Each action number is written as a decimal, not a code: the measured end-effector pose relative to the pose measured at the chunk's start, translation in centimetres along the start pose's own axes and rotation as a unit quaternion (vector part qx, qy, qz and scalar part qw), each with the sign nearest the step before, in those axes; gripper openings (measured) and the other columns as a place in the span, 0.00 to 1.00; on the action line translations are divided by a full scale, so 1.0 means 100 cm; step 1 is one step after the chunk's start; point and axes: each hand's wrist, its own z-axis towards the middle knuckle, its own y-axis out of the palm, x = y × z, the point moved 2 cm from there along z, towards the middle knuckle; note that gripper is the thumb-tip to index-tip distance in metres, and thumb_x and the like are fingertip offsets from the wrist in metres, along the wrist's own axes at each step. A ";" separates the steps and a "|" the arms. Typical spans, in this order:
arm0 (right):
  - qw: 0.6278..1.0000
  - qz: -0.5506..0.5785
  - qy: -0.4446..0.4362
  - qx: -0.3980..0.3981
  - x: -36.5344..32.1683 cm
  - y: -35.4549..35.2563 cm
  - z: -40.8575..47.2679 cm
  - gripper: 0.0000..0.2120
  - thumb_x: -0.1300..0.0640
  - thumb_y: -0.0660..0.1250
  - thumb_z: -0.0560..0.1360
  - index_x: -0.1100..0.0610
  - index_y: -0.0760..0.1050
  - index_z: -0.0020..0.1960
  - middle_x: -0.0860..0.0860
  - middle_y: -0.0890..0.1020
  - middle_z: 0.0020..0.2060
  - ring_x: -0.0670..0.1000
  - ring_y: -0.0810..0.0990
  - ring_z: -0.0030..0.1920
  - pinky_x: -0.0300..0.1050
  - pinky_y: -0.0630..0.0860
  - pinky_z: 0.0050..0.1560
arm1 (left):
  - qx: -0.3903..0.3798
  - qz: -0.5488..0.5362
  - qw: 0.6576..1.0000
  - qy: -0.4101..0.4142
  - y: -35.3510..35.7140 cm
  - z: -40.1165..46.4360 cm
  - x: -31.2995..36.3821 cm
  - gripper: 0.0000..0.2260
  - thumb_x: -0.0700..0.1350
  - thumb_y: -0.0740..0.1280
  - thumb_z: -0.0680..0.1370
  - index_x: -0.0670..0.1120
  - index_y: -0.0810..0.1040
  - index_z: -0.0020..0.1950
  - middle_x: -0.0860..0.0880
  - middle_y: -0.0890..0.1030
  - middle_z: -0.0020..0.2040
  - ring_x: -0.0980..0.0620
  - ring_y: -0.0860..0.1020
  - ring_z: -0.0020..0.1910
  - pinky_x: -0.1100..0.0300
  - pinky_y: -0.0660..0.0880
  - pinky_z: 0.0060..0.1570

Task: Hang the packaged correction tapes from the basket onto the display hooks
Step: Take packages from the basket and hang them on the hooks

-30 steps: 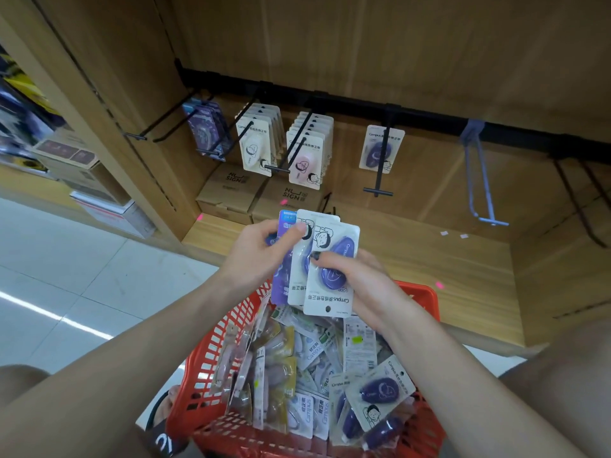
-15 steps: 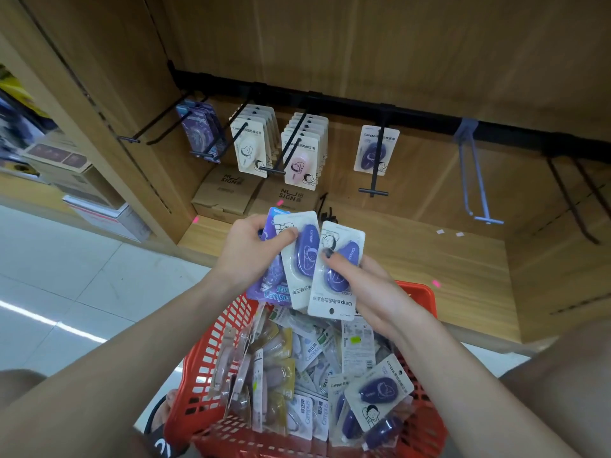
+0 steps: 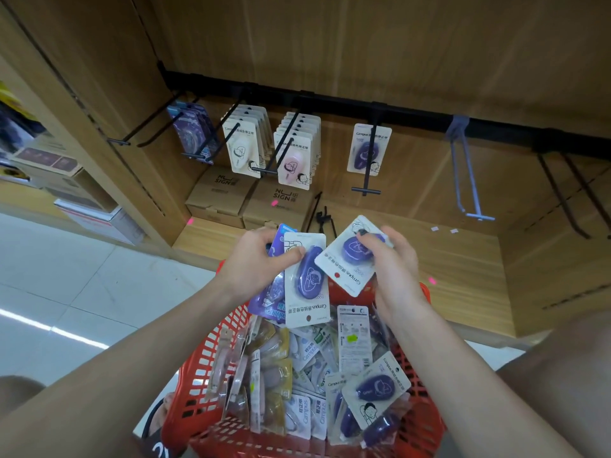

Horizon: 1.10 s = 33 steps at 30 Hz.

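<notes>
My left hand grips a small stack of packaged correction tapes, a purple one on a white card in front. Just to the right, my right hand pinches a single purple correction tape pack, tilted and apart from the stack. Both are held above the red basket, which is full of several more packs. On the black rail, a hook carries one purple pack. Hooks to its left hold pink packs and white packs.
A grey hook and black hooks on the right hang bare. Dark blue packs hang far left. Cardboard boxes sit on the wooden shelf under the hooks. White floor tiles lie to the left.
My right hand has pulled one purple pack off the stack in my left hand and moved it to the right, tilting it. The view has shifted slightly closer to the shelf.
</notes>
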 end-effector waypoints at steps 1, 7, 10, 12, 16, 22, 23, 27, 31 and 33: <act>1.000 0.024 0.003 0.020 0.000 -0.003 0.001 0.25 0.60 0.76 0.76 0.50 0.73 0.70 0.56 0.85 0.56 0.54 0.89 0.50 0.51 0.86 0.45 | -0.004 -0.002 1.000 -0.006 0.000 -0.001 0.000 0.06 0.51 0.76 0.77 0.49 0.85 0.47 0.51 0.86 0.43 0.54 0.85 0.41 0.56 0.80 0.42; 0.987 0.136 0.048 0.068 0.006 -0.011 -0.001 0.20 0.65 0.77 0.74 0.57 0.68 0.55 0.61 0.84 0.54 0.55 0.88 0.48 0.53 0.85 0.56 | 0.018 -0.005 1.000 -0.010 0.000 0.001 -0.004 0.06 0.51 0.75 0.78 0.49 0.86 0.48 0.51 0.87 0.44 0.51 0.86 0.44 0.52 0.81 0.44; 0.991 0.125 0.029 0.049 0.009 -0.009 -0.006 0.23 0.64 0.78 0.74 0.57 0.66 0.58 0.64 0.84 0.56 0.56 0.88 0.52 0.58 0.82 0.63 | 0.039 -0.022 0.998 -0.039 -0.001 0.005 -0.009 0.07 0.53 0.75 0.78 0.50 0.85 0.45 0.53 0.87 0.40 0.55 0.86 0.38 0.56 0.82 0.38; 0.997 0.069 0.017 0.034 0.014 -0.008 -0.010 0.25 0.62 0.80 0.73 0.56 0.67 0.59 0.61 0.83 0.59 0.58 0.87 0.55 0.62 0.80 0.65 | 0.047 -0.027 0.997 -0.051 -0.001 0.007 -0.011 0.08 0.54 0.74 0.79 0.52 0.84 0.44 0.56 0.87 0.38 0.58 0.86 0.36 0.63 0.79 0.33; 0.998 -0.061 -0.026 -0.017 0.017 -0.006 -0.016 0.36 0.54 0.81 0.71 0.44 0.66 0.73 0.47 0.76 0.62 0.56 0.82 0.63 0.62 0.77 0.68 | 0.077 -0.054 0.994 -0.063 -0.003 0.010 -0.013 0.09 0.53 0.74 0.79 0.50 0.85 0.42 0.56 0.87 0.36 0.57 0.85 0.35 0.65 0.76 0.32; 0.995 -0.048 0.013 -0.086 0.015 -0.011 -0.015 0.12 0.60 0.77 0.75 0.55 0.77 0.55 0.58 0.87 0.54 0.58 0.88 0.50 0.57 0.84 0.51 | 0.083 -0.067 0.992 -0.062 -0.003 0.010 -0.005 0.08 0.55 0.74 0.79 0.52 0.84 0.45 0.56 0.87 0.37 0.57 0.86 0.35 0.67 0.75 0.30; 0.994 -0.034 0.033 -0.101 0.015 -0.012 -0.013 0.12 0.62 0.76 0.76 0.58 0.73 0.50 0.60 0.87 0.53 0.58 0.88 0.48 0.56 0.83 0.46 | 0.083 -0.063 0.993 -0.063 -0.004 0.010 -0.003 0.08 0.55 0.74 0.79 0.52 0.84 0.45 0.56 0.87 0.37 0.57 0.86 0.35 0.66 0.76 0.30; 0.982 0.047 0.104 -0.147 0.012 -0.021 -0.006 0.13 0.67 0.74 0.74 0.58 0.69 0.48 0.66 0.85 0.56 0.59 0.88 0.49 0.52 0.85 0.41 | 0.084 -0.052 0.993 -0.063 -0.006 0.010 0.002 0.07 0.56 0.73 0.79 0.55 0.80 0.45 0.58 0.86 0.37 0.58 0.86 0.35 0.66 0.77 0.30; 0.961 0.030 0.117 -0.247 0.010 -0.026 -0.004 0.21 0.71 0.71 0.74 0.64 0.77 0.66 0.66 0.84 0.60 0.62 0.87 0.54 0.55 0.85 0.46 | 0.087 -0.042 0.994 -0.051 -0.007 0.012 0.005 0.07 0.57 0.73 0.79 0.56 0.81 0.46 0.55 0.87 0.39 0.57 0.86 0.36 0.60 0.81 0.35; 0.958 0.025 0.076 -0.275 0.008 -0.027 -0.003 0.19 0.71 0.69 0.74 0.63 0.80 0.65 0.65 0.84 0.60 0.63 0.87 0.54 0.56 0.85 0.47 | 0.088 -0.032 0.995 -0.043 -0.007 0.012 0.006 0.07 0.57 0.73 0.79 0.55 0.82 0.47 0.54 0.87 0.41 0.57 0.86 0.37 0.58 0.82 0.37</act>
